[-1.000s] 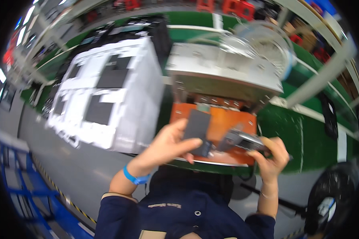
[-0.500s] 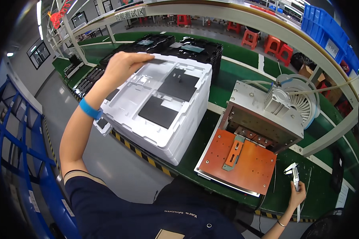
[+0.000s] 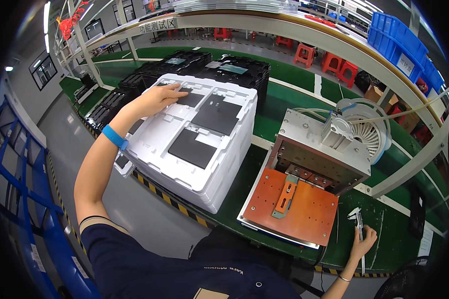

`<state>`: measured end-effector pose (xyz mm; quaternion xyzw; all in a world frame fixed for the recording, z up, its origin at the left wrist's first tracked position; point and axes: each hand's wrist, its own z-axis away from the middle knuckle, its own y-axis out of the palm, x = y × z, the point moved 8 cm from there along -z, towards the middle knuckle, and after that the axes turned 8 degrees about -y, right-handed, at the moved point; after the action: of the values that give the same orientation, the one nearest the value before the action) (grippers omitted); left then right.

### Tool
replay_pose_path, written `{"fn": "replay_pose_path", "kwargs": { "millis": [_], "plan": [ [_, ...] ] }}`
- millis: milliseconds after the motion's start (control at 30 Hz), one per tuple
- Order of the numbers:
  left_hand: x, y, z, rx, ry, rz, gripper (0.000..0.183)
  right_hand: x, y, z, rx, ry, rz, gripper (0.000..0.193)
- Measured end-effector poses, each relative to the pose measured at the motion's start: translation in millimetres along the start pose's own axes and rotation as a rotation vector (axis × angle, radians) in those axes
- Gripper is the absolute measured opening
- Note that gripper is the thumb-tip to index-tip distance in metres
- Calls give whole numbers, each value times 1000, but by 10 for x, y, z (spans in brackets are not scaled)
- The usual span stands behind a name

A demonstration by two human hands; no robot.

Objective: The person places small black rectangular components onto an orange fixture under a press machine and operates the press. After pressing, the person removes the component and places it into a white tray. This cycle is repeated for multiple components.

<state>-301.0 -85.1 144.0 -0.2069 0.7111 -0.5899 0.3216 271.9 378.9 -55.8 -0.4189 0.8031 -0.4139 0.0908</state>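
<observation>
Left hand (image 3: 155,101), fingers extended, grip can't be told, has its fingertips on the dark grey flat rectangular plate (image 3: 192,99) at its 3 o'clock in the white moulded plastic tray (image 3: 159,132); right hand (image 3: 365,242), well apart, holds the silver metal caliper (image 3: 359,224), long axis roughly 12-to-6.

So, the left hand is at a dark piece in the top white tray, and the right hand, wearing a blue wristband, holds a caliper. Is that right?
Not quite: the head view shows the left hand wearing the blue wristband. It is indeed at a dark piece in the top white tray, and the right hand holds a caliper.
</observation>
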Motion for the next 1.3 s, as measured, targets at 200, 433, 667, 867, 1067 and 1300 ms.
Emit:
{"fn": "replay_pose_path", "kwargs": {
  "millis": [200, 433, 667, 867, 1067, 1300],
  "plan": [
    [-1086, -151, 225, 6, 312, 242, 47, 1448, -672, -592, -192, -287, -233, 23],
    [-1214, 155, 163, 88, 456, 162, 49, 2263, -672, -752, -135, -440, -471, 21],
    [-1787, -211, 714, -179, 490, 30, 51, 2008, -637, -636, -96, -313, -573, 17],
    [-3060, 491, 1627, -192, 813, 233, 33, 1882, -558, -611, -113, -167, -681, 20],
    [-3442, 1617, 936, 34, 675, 548, 40, 2104, -627, -705, -64, -180, -650, 16],
    [-3117, 1722, 1099, 64, 608, 307, 42, 2657, -293, -705, 331, -393, -702, 15]
  ]
}}
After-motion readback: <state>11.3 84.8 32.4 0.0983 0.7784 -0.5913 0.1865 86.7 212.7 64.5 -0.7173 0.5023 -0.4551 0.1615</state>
